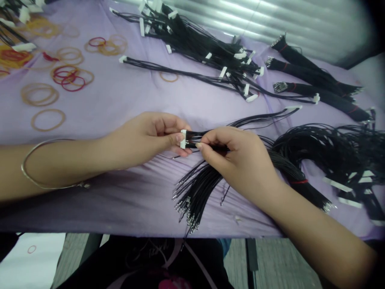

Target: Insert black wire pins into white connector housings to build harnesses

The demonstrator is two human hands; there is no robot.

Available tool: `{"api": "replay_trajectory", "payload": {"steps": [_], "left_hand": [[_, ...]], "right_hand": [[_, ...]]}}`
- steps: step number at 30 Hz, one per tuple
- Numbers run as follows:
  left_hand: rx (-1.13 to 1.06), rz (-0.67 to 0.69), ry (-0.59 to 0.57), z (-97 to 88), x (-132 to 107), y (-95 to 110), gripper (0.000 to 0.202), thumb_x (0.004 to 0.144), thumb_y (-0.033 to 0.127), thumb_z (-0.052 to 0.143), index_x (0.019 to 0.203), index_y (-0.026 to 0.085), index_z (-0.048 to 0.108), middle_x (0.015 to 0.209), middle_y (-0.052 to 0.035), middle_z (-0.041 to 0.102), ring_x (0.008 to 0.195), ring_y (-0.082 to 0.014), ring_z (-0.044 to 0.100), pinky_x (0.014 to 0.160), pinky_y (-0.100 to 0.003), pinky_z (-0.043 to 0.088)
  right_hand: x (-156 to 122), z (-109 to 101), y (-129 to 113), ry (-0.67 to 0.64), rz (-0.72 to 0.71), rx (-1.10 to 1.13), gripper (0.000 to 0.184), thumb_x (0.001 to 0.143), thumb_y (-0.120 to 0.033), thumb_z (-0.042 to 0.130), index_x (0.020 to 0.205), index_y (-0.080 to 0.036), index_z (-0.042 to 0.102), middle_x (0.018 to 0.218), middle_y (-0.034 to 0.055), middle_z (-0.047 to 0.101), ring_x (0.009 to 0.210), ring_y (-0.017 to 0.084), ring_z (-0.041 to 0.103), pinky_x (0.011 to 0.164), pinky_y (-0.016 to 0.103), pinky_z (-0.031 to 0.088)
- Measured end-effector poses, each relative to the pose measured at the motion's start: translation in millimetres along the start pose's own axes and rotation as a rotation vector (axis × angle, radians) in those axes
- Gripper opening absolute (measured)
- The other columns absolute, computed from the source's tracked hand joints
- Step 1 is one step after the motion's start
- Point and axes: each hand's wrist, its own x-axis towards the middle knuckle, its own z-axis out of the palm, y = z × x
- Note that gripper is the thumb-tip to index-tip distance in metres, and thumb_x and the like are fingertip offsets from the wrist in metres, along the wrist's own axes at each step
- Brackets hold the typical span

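Observation:
Between the thumb and fingers of my left hand (150, 136) is a white connector housing (183, 139), with black wires running out of it to the right. My right hand (240, 150) pinches a black wire (194, 145) close behind the housing, thumb and forefinger together. Whether that wire's tip sits fully inside the housing I cannot tell. Under my right hand lies a fanned bundle of loose black wires (200, 192) with bare metal terminals at the ends. More of these wires pass beneath the wrist towards a red band (299, 182).
Rubber bands (67, 76) in yellow and red lie at the left. A pile of wired harnesses with white connectors (195, 44) spans the back. Tied wire bundles (315, 72) rest at the far right, above a curved heap of harnesses (325, 140). The purple-covered table's front edge (135, 234) is near my lap.

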Motion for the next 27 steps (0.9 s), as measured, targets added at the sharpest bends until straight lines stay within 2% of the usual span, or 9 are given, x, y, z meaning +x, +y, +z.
{"api": "replay_trajectory", "payload": {"steps": [9,16,21,27], "left_hand": [[0.003,0.008,-0.006,0.5,0,1,0.008,0.087,0.016,0.063,0.085,0.017,0.07,0.075,0.0029,0.072,0.069,-0.0098,0.07,0.069,-0.015,0.057],[-0.007,0.005,-0.01,-0.7,0,0,0.009,0.088,0.014,0.062,0.086,0.016,0.07,0.077,0.0019,0.073,0.07,-0.0087,0.07,0.067,-0.011,0.056],[-0.018,-0.031,-0.012,0.4,1,0,0.003,0.084,0.017,0.067,0.083,0.016,0.07,0.074,0.0018,0.074,0.069,-0.0111,0.071,0.066,-0.014,0.058],[-0.103,-0.111,0.009,3.4,3,3,0.014,0.085,0.006,0.06,0.08,0.015,0.069,0.074,0.0028,0.074,0.067,-0.0076,0.07,0.066,-0.011,0.056]], "right_hand": [[-2,0,0,0.054,-0.038,-0.012,0.006,0.083,-0.019,0.06,0.079,-0.017,0.063,0.073,0.0007,0.066,0.064,0.011,0.056,0.061,0.024,0.041],[0,-1,-1,0.004,-0.07,0.039,0.014,0.083,-0.012,0.058,0.072,-0.017,0.065,0.07,-0.0008,0.064,0.065,0.01,0.055,0.062,0.023,0.041],[1,3,1,0.001,-0.077,0.07,0.016,0.082,-0.009,0.058,0.069,-0.017,0.065,0.069,-0.0019,0.063,0.064,0.009,0.055,0.062,0.022,0.041],[-1,11,6,0.04,-0.083,0.023,0.013,0.085,-0.014,0.057,0.073,-0.015,0.062,0.072,0.0001,0.061,0.067,0.01,0.055,0.063,0.023,0.04]]}}
